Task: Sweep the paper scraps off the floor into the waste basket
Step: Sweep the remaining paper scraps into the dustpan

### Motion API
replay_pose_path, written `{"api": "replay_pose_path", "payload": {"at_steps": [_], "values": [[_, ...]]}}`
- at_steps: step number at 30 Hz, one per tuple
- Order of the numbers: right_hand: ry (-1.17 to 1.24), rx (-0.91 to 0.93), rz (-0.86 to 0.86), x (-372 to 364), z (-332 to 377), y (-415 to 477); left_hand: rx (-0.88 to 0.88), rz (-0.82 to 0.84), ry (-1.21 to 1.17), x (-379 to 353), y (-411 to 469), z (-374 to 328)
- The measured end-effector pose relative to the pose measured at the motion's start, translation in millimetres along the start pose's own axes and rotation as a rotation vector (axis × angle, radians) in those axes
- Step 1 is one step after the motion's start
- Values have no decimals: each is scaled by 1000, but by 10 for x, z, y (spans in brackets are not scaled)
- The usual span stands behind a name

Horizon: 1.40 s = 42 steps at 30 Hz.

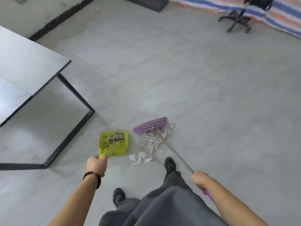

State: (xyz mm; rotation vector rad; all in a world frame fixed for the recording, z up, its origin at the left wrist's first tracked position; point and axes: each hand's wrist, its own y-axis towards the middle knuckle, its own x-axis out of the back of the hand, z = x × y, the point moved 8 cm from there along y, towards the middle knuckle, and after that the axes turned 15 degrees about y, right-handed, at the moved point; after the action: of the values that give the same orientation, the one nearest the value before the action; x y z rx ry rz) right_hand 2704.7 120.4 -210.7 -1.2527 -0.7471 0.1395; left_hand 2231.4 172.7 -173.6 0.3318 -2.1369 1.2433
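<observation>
A pile of white paper scraps (pixel 149 145) lies on the grey floor just ahead of my feet. The purple broom head (pixel 150 125) rests on the floor at the far edge of the pile. Its metal shaft runs back to my right hand (pixel 202 180), which grips it near the purple end. A yellow-green dustpan (pixel 114 142) sits flat on the floor to the left of the scraps, dirty inside and with a barcode label. My left hand (pixel 97 165) grips the dustpan's handle. No waste basket is in view.
A table with a pale top (pixel 24 66) and black frame legs (pixel 71 136) stands to the left. A black office chair base (pixel 237 22) and a striped cloth (pixel 283 15) lie at the far right. My shoes (pixel 170 164) stand close behind the scraps.
</observation>
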Motion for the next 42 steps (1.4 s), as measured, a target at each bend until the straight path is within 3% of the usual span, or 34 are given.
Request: {"api": "replay_pose_path", "payload": {"at_steps": [4, 9, 14, 20, 27, 33, 42], "values": [[356, -31, 1, -548, 32, -582, -134, 53, 120, 245, 101, 129], [547, 20, -90, -1091, 122, -1043, -253, 57, 233, 607, 50, 366], [515, 107, -217, -1261, 569, -1056, -220, 38, 268, 908, 90, 753], [432, 95, -205, -1396, 880, -624, -228, 38, 352, 1103, -189, 1297], [152, -16, -24, -2276, 117, -741, -321, 28, 571, 1169, -490, 1837], [409, -99, 29, -2706, -651, -1049, -385, 68, 633, 1140, -545, 2028], [723, 73, -86, -2722, -539, -1675, -503, 228, 739, 981, -478, 1725]]}}
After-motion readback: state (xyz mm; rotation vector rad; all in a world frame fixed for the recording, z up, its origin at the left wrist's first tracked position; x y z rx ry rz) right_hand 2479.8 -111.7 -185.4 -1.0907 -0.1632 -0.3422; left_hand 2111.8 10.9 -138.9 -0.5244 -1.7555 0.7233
